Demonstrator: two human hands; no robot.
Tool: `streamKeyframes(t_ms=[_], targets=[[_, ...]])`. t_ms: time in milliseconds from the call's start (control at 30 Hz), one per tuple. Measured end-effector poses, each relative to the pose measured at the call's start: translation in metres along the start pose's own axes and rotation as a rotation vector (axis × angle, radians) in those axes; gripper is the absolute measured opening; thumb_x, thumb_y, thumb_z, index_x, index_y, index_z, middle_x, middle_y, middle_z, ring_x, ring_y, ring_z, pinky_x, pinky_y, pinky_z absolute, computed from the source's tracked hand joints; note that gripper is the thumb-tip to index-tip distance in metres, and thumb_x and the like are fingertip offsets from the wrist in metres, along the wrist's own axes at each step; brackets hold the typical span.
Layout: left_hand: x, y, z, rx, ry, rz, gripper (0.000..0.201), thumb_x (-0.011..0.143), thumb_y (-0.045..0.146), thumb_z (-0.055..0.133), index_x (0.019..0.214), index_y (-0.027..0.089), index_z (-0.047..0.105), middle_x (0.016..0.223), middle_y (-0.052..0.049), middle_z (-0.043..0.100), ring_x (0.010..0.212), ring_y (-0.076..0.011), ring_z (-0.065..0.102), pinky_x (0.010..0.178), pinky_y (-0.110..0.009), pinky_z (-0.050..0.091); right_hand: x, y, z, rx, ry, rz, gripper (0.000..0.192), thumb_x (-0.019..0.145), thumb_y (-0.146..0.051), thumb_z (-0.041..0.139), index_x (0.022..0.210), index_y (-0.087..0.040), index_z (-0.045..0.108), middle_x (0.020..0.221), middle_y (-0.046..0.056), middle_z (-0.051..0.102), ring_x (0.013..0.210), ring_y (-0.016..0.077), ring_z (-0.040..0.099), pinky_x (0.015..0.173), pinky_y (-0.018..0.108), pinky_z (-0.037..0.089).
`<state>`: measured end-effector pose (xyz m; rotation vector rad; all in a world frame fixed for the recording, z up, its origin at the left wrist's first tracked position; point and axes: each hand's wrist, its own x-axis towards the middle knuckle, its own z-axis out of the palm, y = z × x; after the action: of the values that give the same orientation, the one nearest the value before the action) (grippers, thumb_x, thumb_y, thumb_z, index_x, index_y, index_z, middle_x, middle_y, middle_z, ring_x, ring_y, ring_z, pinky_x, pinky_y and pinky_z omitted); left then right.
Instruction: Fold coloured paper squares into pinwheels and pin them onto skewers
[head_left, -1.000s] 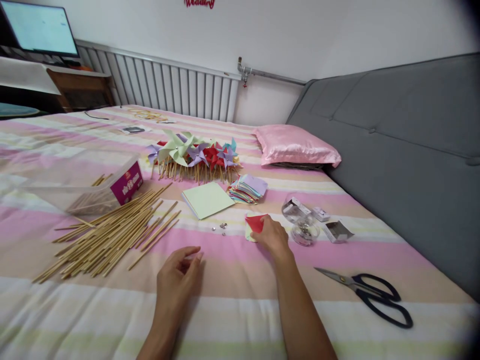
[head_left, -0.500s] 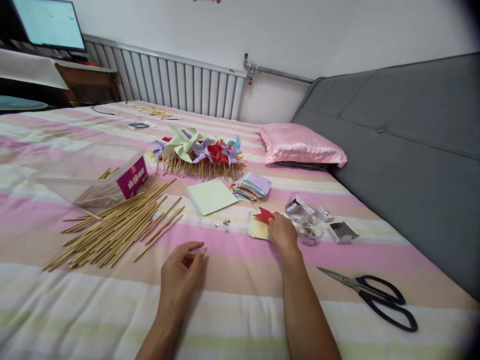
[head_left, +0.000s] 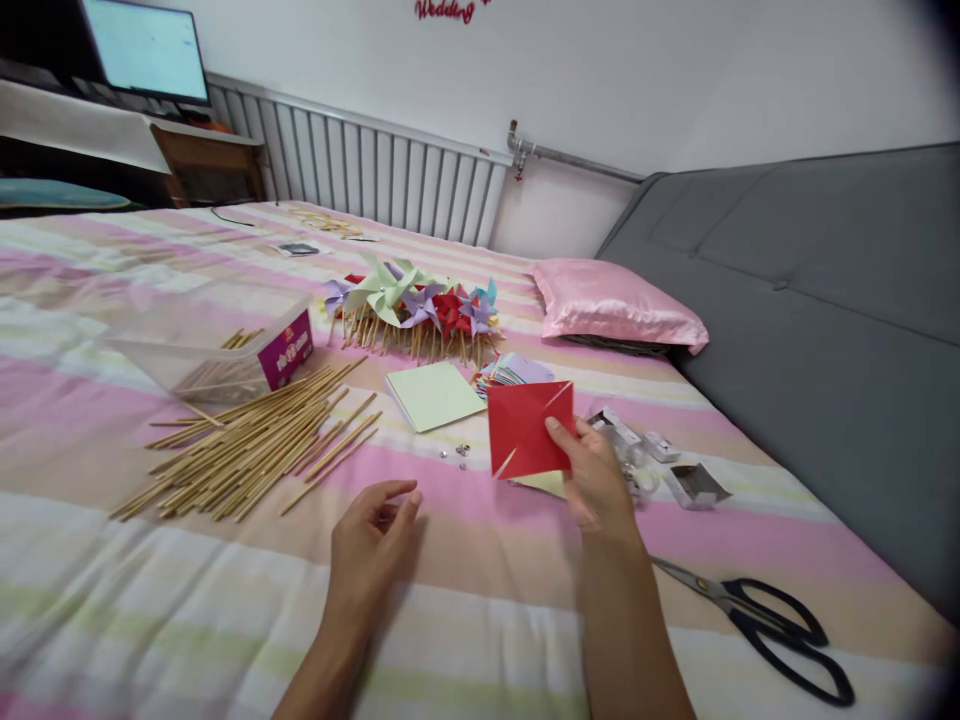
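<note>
My right hand (head_left: 596, 475) pinches a square sheet of red paper (head_left: 525, 430) by its right side, thumb on the face. Slits run in from two opposite corners of the sheet. Under it, a pale yellow paper (head_left: 546, 484) on the bed is partly covered. My left hand (head_left: 375, 535) rests on the bedspread with nothing in it, fingers loosely curled and thumb slightly apart. Small metal pins (head_left: 463, 451) lie between the hands. Beyond them are a pale green paper stack (head_left: 436, 397) and a fanned multicoloured paper stack (head_left: 525, 368), partly behind the red sheet.
Wooden sticks (head_left: 262, 440) lie at left beside a clear plastic box (head_left: 289, 348). Finished pinwheels (head_left: 420, 308) on sticks are grouped farther back. Black-handled scissors (head_left: 780, 625) lie right of my right forearm. Small opened boxes (head_left: 696, 485) and a pink pillow (head_left: 619, 303) are at right.
My right hand has lifted the red paper off the yellow paper and turned its face toward me. My left hand stays in place on the bed. The view has shifted slightly.
</note>
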<state>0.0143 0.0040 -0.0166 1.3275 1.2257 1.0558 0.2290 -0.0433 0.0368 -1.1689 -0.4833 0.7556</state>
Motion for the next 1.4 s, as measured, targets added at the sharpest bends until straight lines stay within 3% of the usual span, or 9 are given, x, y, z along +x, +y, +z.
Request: streamKeyframes(t_ms=[167,267,433,633,867,1033,1133,1300,1400], targets=[[-0.005,0.014,-0.002,-0.35,-0.068,-0.079,0.049,0.071,0.052,0.065,0.102,0.013,0.067,0.099,-0.012,0.07,0.085,-0.0216,0.065,0.076,-0.032,0.051,-0.02,0.025,0.042,0.124,-0.249,0.249,0.033,0.06,-0.033,0.077,0.087,-0.019,0.064,0.083,0.005,0.074,0.081,0.0232,0.069,0.074,0.034,0.053],[-0.008,0.019,-0.004,-0.593,-0.144,-0.136,0.05,0.071,0.053,0.065,0.102,0.013,0.067,0.093,-0.012,0.072,0.083,-0.0228,0.066,0.073,-0.032,0.053,-0.032,0.041,0.056,0.1,-0.358,0.316,0.03,0.064,-0.034,0.075,0.087,-0.018,0.064,0.085,0.005,0.074,0.086,0.0239,0.068,0.077,0.035,0.052],[-0.007,0.012,-0.007,-0.624,-0.169,-0.222,0.042,0.071,0.038,0.072,0.102,0.011,0.067,0.088,-0.01,0.074,0.076,-0.0218,0.068,0.072,-0.033,0.053,-0.044,0.055,0.063,0.072,-0.458,0.349,0.033,0.069,-0.036,0.072,0.095,-0.017,0.064,0.088,0.006,0.074,0.085,0.023,0.068,0.076,0.034,0.051],[-0.007,0.004,-0.008,-0.616,-0.164,-0.282,0.036,0.074,0.038,0.07,0.095,0.009,0.07,0.077,-0.011,0.074,0.069,-0.0218,0.069,0.063,-0.03,0.053,-0.044,0.053,0.06,0.087,-0.508,0.391,0.029,0.07,-0.034,0.073,0.091,-0.017,0.064,0.083,0.006,0.073,0.077,0.0221,0.069,0.074,0.035,0.051],[-0.008,0.009,-0.008,-0.568,-0.208,-0.325,0.04,0.066,0.041,0.075,0.089,0.008,0.072,0.074,-0.011,0.074,0.062,-0.0212,0.067,0.056,-0.028,0.05,-0.036,0.042,0.049,-0.005,-0.429,0.317,0.034,0.066,-0.034,0.077,0.093,-0.017,0.063,0.08,0.004,0.072,0.072,0.0167,0.066,0.07,0.028,0.049],[-0.009,0.006,-0.008,-0.536,-0.287,-0.323,0.037,0.069,0.04,0.073,0.091,0.009,0.072,0.076,-0.011,0.074,0.063,-0.0186,0.067,0.058,-0.025,0.049,-0.029,0.04,0.04,-0.134,-0.364,0.262,0.038,0.062,-0.034,0.079,0.092,-0.017,0.063,0.071,0.001,0.069,0.064,0.0138,0.062,0.062,0.024,0.044],[-0.009,0.009,-0.01,-0.633,-0.283,-0.337,0.036,0.069,0.037,0.074,0.095,0.011,0.071,0.082,-0.01,0.074,0.068,-0.0205,0.068,0.063,-0.028,0.051,-0.025,0.041,0.035,-0.228,-0.361,0.23,0.039,0.062,-0.035,0.079,0.092,-0.016,0.063,0.067,0.001,0.066,0.057,0.0126,0.057,0.054,0.023,0.039],[-0.006,0.017,-0.014,-0.923,-0.169,-0.317,0.024,0.074,0.036,0.068,0.085,0.014,0.069,0.079,-0.006,0.073,0.074,-0.017,0.068,0.067,-0.024,0.054,-0.024,0.046,0.038,-0.228,-0.316,0.196,0.035,0.061,-0.035,0.077,0.088,-0.018,0.061,0.076,0.001,0.065,0.057,0.0107,0.054,0.049,0.02,0.037],[-0.006,0.02,-0.015,-1.004,-0.195,-0.307,0.026,0.077,0.036,0.065,0.091,0.014,0.068,0.082,-0.007,0.073,0.078,-0.0172,0.068,0.07,-0.024,0.054,-0.028,0.049,0.046,-0.2,-0.268,0.197,0.038,0.059,-0.035,0.077,0.087,-0.02,0.056,0.078,0.0,0.064,0.06,0.0109,0.055,0.047,0.019,0.039]])
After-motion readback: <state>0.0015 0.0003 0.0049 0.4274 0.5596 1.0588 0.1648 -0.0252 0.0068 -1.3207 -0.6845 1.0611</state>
